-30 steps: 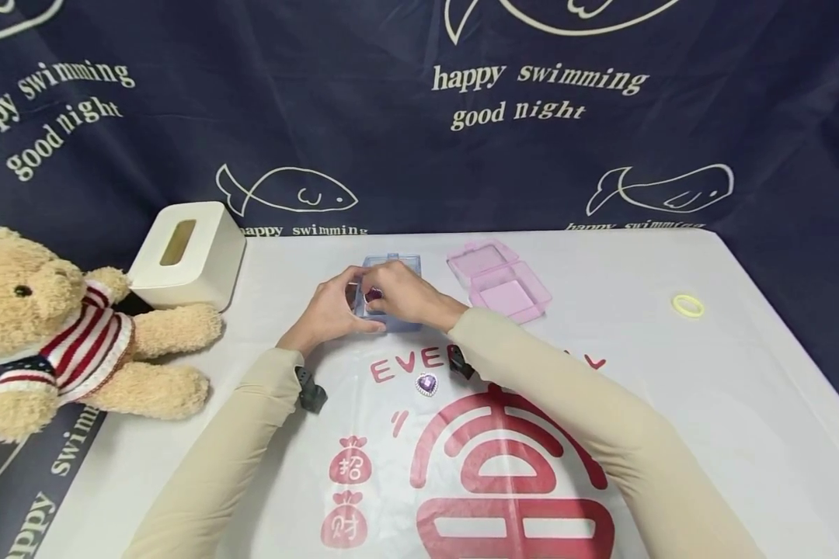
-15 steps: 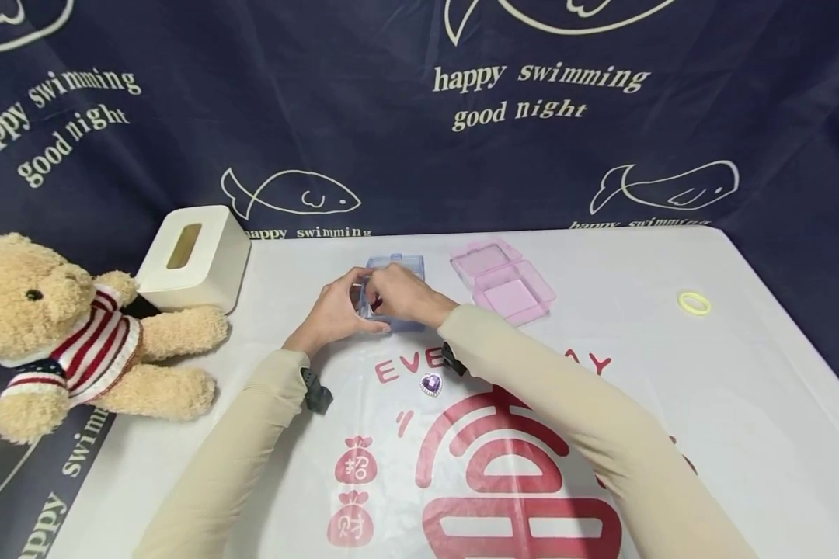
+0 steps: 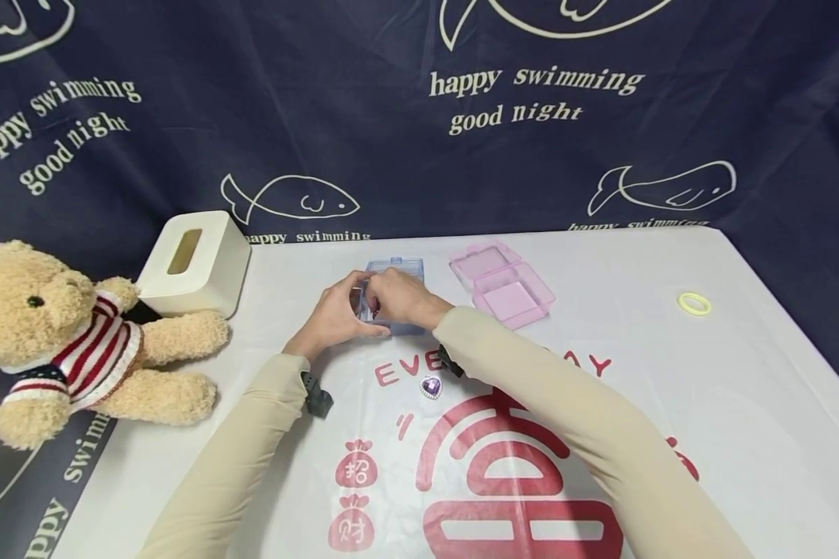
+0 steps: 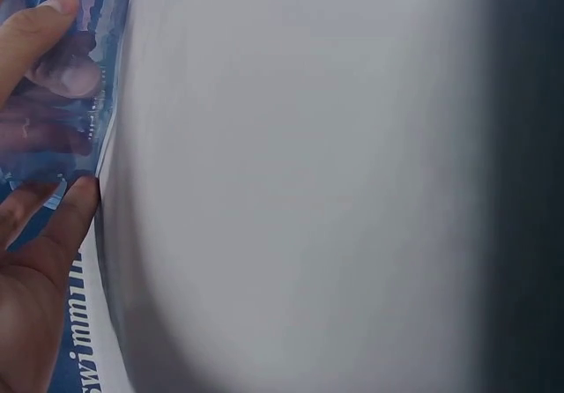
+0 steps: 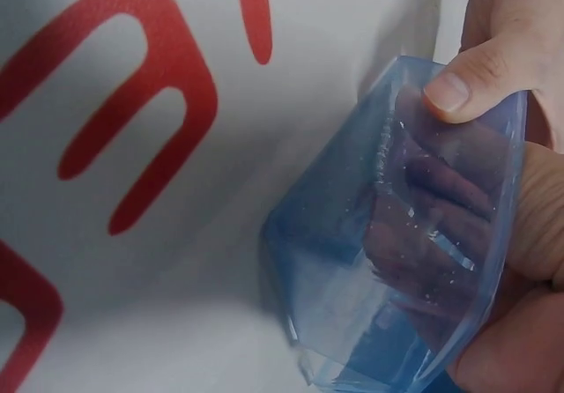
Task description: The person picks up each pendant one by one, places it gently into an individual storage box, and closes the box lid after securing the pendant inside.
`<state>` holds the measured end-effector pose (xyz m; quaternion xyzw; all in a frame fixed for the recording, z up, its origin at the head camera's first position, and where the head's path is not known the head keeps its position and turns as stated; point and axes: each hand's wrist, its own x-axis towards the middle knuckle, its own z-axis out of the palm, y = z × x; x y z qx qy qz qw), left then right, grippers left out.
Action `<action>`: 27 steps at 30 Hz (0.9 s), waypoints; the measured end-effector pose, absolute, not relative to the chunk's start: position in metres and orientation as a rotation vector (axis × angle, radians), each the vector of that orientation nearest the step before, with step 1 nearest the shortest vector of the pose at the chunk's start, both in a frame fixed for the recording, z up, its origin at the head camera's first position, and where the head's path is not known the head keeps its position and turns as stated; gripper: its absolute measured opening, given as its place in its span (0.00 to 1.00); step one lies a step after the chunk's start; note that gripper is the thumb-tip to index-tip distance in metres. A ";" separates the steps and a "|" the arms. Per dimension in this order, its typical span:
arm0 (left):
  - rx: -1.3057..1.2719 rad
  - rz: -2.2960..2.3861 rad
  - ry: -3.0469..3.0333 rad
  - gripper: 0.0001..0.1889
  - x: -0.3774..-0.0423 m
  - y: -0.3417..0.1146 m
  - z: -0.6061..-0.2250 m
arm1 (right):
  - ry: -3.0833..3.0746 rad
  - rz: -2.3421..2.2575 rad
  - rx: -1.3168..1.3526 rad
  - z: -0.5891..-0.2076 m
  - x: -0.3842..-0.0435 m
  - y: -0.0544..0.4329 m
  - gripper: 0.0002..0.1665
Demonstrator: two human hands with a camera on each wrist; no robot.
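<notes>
A clear blue plastic box (image 3: 397,266) lies on the table with its lid up at the back. My left hand (image 3: 334,314) holds its left side, thumb along the near wall; in the right wrist view the left thumb (image 5: 467,85) presses the rim. Inside the box are the curled fingers of my right hand (image 3: 400,298), which pinch a purple gem (image 3: 375,314), mostly hidden by the hand. Through the blue wall (image 5: 326,226), fingers show blurred. On the table nearer me lies a purple heart-shaped gem (image 3: 431,387) with a silver beaded edge.
A pink clear box (image 3: 513,295) stands open just right of the blue one. Far right lies a yellow ring (image 3: 694,303). A white tissue box (image 3: 210,268) and a teddy bear (image 3: 42,318) occupy the left. A dark printed curtain (image 3: 461,186) hangs behind the table.
The purple gem in my right hand has gone lower into the blue box and is now mostly out of sight. The left hand keeps its hold; the head view has shifted slightly.
</notes>
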<state>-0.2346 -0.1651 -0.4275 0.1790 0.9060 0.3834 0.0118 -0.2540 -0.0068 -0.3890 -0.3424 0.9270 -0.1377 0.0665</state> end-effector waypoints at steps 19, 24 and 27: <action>0.530 1.184 2.805 0.51 -0.233 -0.165 -0.424 | 2.769 -0.720 -1.410 -0.357 -0.215 0.044 0.13; 0.510 1.190 2.784 0.51 -0.233 -0.165 -0.425 | 2.792 -0.771 -1.505 -0.363 -0.185 0.063 0.14; 0.502 1.198 2.774 0.51 -0.233 -0.165 -0.426 | 2.789 -0.778 -1.482 -0.372 -0.166 0.072 0.16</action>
